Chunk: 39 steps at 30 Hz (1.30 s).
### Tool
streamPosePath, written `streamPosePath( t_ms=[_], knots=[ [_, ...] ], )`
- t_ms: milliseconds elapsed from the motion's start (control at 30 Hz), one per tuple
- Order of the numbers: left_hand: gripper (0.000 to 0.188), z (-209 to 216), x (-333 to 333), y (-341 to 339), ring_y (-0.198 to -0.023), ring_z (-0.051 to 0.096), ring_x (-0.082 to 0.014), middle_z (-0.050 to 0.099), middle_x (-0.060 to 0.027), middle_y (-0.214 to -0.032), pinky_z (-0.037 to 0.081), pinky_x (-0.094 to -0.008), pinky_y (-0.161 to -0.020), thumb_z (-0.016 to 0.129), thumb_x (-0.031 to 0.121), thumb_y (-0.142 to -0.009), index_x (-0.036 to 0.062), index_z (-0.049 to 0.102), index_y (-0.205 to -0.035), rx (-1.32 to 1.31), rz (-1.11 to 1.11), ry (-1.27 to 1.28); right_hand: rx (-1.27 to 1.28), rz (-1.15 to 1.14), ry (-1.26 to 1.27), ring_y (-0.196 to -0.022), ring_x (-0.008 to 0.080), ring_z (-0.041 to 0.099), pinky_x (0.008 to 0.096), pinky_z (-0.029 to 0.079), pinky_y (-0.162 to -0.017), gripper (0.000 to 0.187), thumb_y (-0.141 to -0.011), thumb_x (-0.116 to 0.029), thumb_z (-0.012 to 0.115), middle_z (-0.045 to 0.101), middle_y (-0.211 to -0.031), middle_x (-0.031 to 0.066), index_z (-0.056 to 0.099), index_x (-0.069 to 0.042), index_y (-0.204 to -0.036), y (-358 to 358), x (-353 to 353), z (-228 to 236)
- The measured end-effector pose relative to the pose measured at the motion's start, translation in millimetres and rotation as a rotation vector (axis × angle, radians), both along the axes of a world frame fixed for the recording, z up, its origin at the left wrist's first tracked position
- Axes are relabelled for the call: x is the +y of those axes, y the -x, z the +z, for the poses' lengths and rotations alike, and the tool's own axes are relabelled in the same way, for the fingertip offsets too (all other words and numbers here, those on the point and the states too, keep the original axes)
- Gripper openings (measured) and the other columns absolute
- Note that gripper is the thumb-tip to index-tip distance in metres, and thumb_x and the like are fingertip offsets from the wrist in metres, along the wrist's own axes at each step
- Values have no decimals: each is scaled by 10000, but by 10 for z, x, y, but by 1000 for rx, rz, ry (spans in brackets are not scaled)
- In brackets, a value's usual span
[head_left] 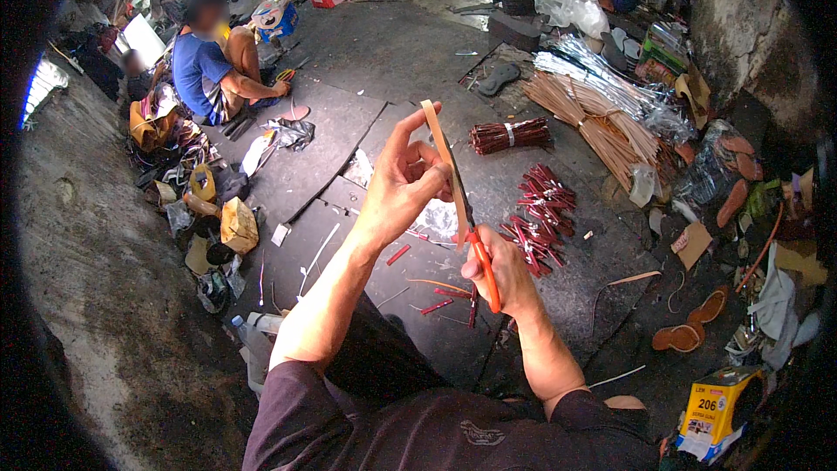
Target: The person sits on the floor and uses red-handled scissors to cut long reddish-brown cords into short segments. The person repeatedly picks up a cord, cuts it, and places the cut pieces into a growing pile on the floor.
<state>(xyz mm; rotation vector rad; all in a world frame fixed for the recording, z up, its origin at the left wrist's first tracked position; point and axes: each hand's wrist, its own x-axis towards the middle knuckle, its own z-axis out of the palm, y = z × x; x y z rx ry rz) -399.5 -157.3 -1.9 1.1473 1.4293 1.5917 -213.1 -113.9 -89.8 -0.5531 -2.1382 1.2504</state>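
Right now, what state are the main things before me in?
Orange-handled metal scissors: in right hand, blade opening unclear
Thin, flat tan strip: pinched by left hand
Dark red strip bundle: tied with white band
Short dark red pieces: heaped
Long tan strips: bundled, lying flat

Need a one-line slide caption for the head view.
Left hand holding a tan strip alongside orange-handled scissors in the right hand, with short dark-red strips piled on the floor.
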Motion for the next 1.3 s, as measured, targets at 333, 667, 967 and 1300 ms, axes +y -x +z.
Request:
streamPosePath(
  t_ms=[333, 667, 967, 1300],
  knots=[
    [613, -16, 30, -18, -812, 603, -124, 563, -31, -914, 545, -295, -698, 607, 76, -918, 96, 367, -1482, -20, 45, 16, 6, 40, 80, -730, 255, 658, 368, 519, -652, 848, -831, -815, 414, 662, -880, 122, 597, 4, -956, -26, 12, 35],
    [599, -2, 39, -24, -797, 634, -123, 571, -38, -866, 591, -304, -709, 564, -1, -910, 75, 366, -1470, 3, 33, 1, 11, 78, 131, -897, 379, 679, 428, 521, -738, 773, -844, -739, 543, 668, -916, 198, 606, 4, -1050, -70, 36, -10],
    [542, -27, 74, -1, -794, 641, -122, 586, -31, -880, 583, -292, -700, 573, 25, -931, 81, 412, -1446, -46, 73, 25, -31, 101, 158, -935, 360, 686, 418, 531, -772, 630, -880, -614, 608, 682, -1002, 195, 608, -9, -1052, -97, 15, 26],
    [535, -71, 41, 22, -779, 639, -110, 599, -30, -867, 568, -269, -693, 602, 35, -927, 68, 426, -1432, 34, 59, 21, -1, 187, 222, -1021, 412, 664, 436, 529, -828, 798, -877, -733, 492, 671, -1112, 231, 566, 8, -1166, -77, 17, 24]
  ],
)
